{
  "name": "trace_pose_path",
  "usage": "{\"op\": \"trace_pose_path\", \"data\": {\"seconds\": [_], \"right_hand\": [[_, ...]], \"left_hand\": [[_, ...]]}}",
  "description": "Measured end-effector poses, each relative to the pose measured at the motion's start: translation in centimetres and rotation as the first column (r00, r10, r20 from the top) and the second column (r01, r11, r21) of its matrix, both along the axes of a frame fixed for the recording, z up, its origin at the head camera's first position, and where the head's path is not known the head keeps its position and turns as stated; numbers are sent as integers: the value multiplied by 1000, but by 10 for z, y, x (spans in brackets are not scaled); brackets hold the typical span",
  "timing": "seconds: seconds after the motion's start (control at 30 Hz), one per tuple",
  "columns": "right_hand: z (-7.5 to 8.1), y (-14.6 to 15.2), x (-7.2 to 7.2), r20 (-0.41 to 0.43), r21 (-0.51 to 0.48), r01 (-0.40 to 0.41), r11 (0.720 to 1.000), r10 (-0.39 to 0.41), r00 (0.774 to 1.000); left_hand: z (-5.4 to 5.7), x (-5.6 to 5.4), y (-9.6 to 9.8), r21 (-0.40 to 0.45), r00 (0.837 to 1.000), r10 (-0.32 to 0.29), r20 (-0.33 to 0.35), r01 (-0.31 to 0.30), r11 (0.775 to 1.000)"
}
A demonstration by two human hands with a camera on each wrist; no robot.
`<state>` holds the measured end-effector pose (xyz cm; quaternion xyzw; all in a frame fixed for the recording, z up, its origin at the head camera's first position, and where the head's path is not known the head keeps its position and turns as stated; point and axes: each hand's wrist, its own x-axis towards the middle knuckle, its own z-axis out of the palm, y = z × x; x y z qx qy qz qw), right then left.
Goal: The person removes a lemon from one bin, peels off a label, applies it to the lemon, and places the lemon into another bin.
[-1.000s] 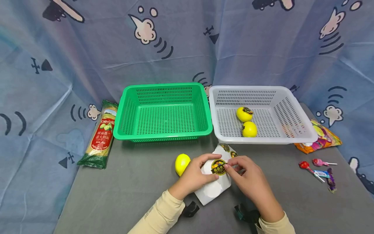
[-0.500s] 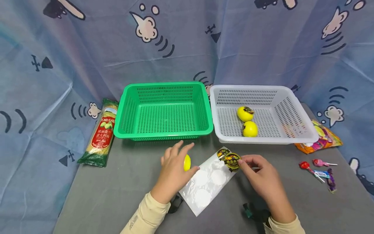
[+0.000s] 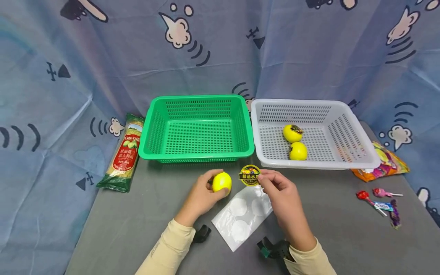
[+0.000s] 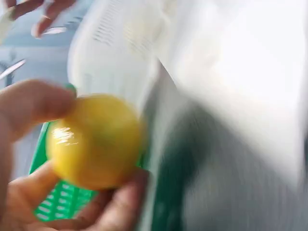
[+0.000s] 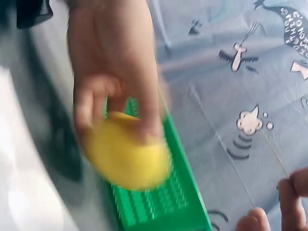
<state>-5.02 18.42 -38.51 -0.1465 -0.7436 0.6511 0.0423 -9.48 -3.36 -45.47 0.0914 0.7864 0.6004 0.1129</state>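
My left hand (image 3: 197,200) holds a smooth yellow lemon (image 3: 221,181) between thumb and fingers, above the table in front of the green basket. The left wrist view shows the same lemon (image 4: 96,144) close up, slightly blurred. Between thumb and forefinger, my right hand (image 3: 283,196) pinches a round black-and-gold sticker (image 3: 249,175) by its right edge, just right of the lemon. The sticker's printed face is toward the head camera. Below both hands lies a white sheet of sticker backing (image 3: 237,215) with pale round patches.
Behind the hands stand an empty green basket (image 3: 196,156) and a white basket (image 3: 319,164) with two yellow fruits (image 3: 297,151). A pasta packet (image 3: 124,156) lies left. On the right are lollipops (image 3: 363,195), small wrapped sweets (image 3: 395,214) and a colourful bag (image 3: 395,160).
My left hand let go of the sticker sheet and took hold of the lemon. My right hand peeled the sticker off and moved it left toward the lemon; the sheet now lies flat.
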Motion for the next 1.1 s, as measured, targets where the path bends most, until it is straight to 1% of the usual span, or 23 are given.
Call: {"op": "trace_pose_path", "data": {"seconds": [0.03,0.07,0.1,0.13,0.17,0.2,0.23,0.27,0.3,0.33,0.4,0.47,0.53,0.63,0.8,0.9,1.0,1.1], "right_hand": [[1,-2,-1,-1,-28,10,1000,-10,1000],[2,-5,-1,-3,-47,22,999,-22,1000],[4,-6,-2,-6,-62,32,998,-32,999],[5,-8,-2,-11,-76,40,996,-41,999],[5,-10,-2,-16,-85,47,995,-48,999],[6,-12,-2,-24,-93,50,994,-52,998],[7,-14,-1,-29,-96,52,994,-55,998],[7,-16,0,-36,-95,50,994,-54,998],[7,-19,1,-45,-93,46,995,-50,998],[7,-21,1,-52,-89,37,995,-42,998],[6,-26,3,-72,-71,20,997,-26,997],[4,-30,5,-90,-35,10,999,-13,996],[2,-33,6,-109,10,5,1000,-4,994],[-1,-34,7,-127,62,13,998,-5,992],[-2,-34,6,-140,87,11,996,1,990],[-1,-33,6,-140,102,-7,995,22,990],[1,-31,6,-138,111,-36,993,51,989],[5,-31,9,-147,119,-67,991,84,986]], "left_hand": [[1,-1,1,161,998,-6,65,-4,987],[3,-1,2,322,992,-25,124,-16,946],[6,0,3,469,983,-54,176,-35,883],[9,1,4,580,974,-83,212,-57,813],[11,2,6,661,968,-110,227,-70,747],[14,4,8,716,964,-133,229,-75,695],[16,5,9,747,963,-145,225,-75,660],[19,7,11,768,965,-149,215,-73,636],[21,9,14,782,967,-151,203,-68,619],[22,11,16,790,970,-151,193,-62,610],[24,15,20,797,973,-154,171,-45,602],[25,18,25,796,977,-150,154,-33,605],[25,20,29,789,980,-137,148,-33,613],[25,22,33,786,982,-105,159,-62,615],[25,22,37,778,983,-28,183,-127,615],[24,22,36,783,983,4,182,-147,604],[25,24,34,793,980,-8,197,-155,589],[29,27,32,800,973,-38,229,-166,576]]}}
